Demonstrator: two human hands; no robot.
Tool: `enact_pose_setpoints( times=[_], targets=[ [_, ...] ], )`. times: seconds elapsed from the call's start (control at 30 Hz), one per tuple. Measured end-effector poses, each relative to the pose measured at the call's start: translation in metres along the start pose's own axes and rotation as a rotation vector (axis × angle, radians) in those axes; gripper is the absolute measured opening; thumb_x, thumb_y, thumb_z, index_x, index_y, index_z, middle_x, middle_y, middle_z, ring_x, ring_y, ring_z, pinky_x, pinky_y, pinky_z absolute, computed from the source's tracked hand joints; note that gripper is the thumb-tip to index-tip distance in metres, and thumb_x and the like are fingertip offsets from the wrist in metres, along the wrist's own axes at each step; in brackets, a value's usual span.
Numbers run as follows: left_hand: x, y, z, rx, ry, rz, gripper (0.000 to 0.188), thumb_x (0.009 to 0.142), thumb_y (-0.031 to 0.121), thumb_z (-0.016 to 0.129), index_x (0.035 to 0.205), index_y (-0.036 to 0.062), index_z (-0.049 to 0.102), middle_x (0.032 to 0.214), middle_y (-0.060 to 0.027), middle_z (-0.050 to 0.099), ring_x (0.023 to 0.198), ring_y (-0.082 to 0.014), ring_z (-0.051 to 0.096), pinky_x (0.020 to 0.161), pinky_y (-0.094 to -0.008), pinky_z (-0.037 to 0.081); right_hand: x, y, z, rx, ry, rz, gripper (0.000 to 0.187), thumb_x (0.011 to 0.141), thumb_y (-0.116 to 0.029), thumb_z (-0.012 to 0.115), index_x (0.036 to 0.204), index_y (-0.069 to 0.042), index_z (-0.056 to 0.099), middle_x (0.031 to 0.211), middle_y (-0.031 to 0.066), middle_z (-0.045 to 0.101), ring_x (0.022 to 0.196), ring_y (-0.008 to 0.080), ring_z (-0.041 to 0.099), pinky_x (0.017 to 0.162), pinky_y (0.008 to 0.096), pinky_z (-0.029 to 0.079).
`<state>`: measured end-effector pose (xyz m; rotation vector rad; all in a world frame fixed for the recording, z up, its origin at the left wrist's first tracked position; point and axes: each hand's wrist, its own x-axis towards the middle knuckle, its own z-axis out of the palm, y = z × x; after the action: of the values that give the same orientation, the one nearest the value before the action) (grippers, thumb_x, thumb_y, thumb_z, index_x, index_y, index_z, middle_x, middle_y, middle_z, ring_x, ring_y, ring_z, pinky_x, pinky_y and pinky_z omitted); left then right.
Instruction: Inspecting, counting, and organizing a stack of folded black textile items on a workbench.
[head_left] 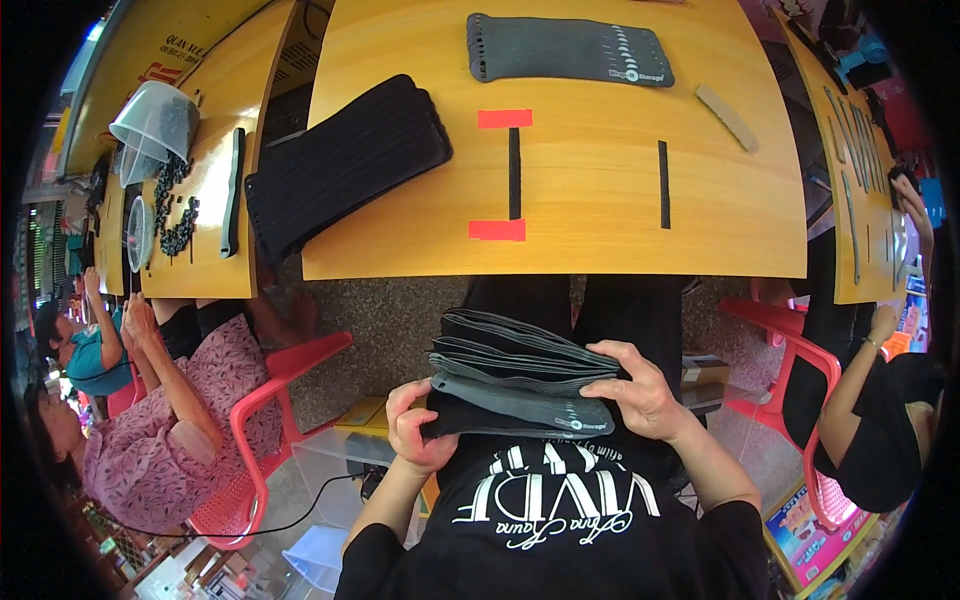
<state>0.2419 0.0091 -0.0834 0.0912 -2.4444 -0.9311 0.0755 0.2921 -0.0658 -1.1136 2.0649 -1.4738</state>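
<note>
Above my lap, my left hand [415,428] and my right hand [640,390] hold a stack of dark grey fabric straps [520,385] by its two ends. The straps are fanned apart in layers, with a printed one on the near side. My left fingers are closed on the left end, and my right thumb and fingers pinch the right end. Farther off on the table lies a neat stack of similar grey straps [560,48], with holes along its left end. A thick pile of black straps [350,160] lies tilted at the table's left edge.
The yellow table [590,240] carries two red tape pieces [505,119], two black strips [664,185] and a tan strip [727,118]. People sit at tables on both sides, on red chairs [262,440]. A clear tub [155,118] of small black pieces stands at left.
</note>
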Motion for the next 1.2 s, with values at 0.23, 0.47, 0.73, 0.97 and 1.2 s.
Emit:
enact_pose_setpoints(
  times=[0.23,0.47,0.73,0.97,1.2],
  targets=[
    [-0.003,0.000,-0.003,-0.014,-0.025,0.007,0.044,0.063,0.004,0.083,0.089,0.0061,0.048,0.109,-0.0215,0.060,0.094,-0.0346,0.062,0.080,-0.0430,0.050,0.000,0.003,0.000,0.023,-0.002,0.010,0.041,0.065,0.013,0.060,0.100,-0.006,0.072,0.124,0.0252,0.056,0.114,0.0406,0.057,0.094,0.0423,0.050],
    [0.001,0.002,-0.002,0.019,-0.019,0.019,0.048,0.059,0.003,0.084,0.092,0.0054,0.049,0.110,-0.0202,0.059,0.093,-0.0338,0.062,0.077,-0.0415,0.052,0.000,0.000,0.000,0.013,-0.004,-0.002,0.038,0.067,0.012,0.062,0.099,-0.006,0.072,0.124,0.0252,0.056,0.114,0.0399,0.058,0.094,0.0419,0.049],
    [0.013,0.001,0.004,-0.005,0.028,0.001,0.050,0.060,0.007,0.089,0.092,0.0050,0.051,0.102,-0.0176,0.061,0.088,-0.0312,0.061,0.076,-0.0402,0.050,0.001,-0.004,0.002,0.027,0.002,0.017,0.039,0.066,0.013,0.060,0.097,-0.006,0.073,0.127,0.0251,0.056,0.114,0.0382,0.058,0.094,0.0401,0.047],
    [0.015,0.003,0.003,0.000,0.032,-0.016,0.050,0.059,0.004,0.087,0.093,0.0051,0.051,0.102,-0.0166,0.060,0.088,-0.0308,0.061,0.076,-0.0396,0.050,0.001,-0.004,0.003,0.028,-0.006,0.023,0.038,0.066,0.012,0.060,0.096,-0.007,0.074,0.128,0.0243,0.056,0.114,0.0381,0.059,0.095,0.0402,0.047],
    [0.013,0.003,0.004,0.013,0.024,-0.008,0.057,0.057,0.006,0.089,0.101,0.0042,0.053,0.103,-0.0155,0.060,0.086,-0.0308,0.061,0.073,-0.0388,0.051,0.000,-0.001,0.001,-0.044,-0.031,-0.035,0.036,0.065,0.007,0.066,0.097,-0.008,0.075,0.127,0.0228,0.058,0.108,0.0386,0.061,0.089,0.0409,0.051]
  ],
)
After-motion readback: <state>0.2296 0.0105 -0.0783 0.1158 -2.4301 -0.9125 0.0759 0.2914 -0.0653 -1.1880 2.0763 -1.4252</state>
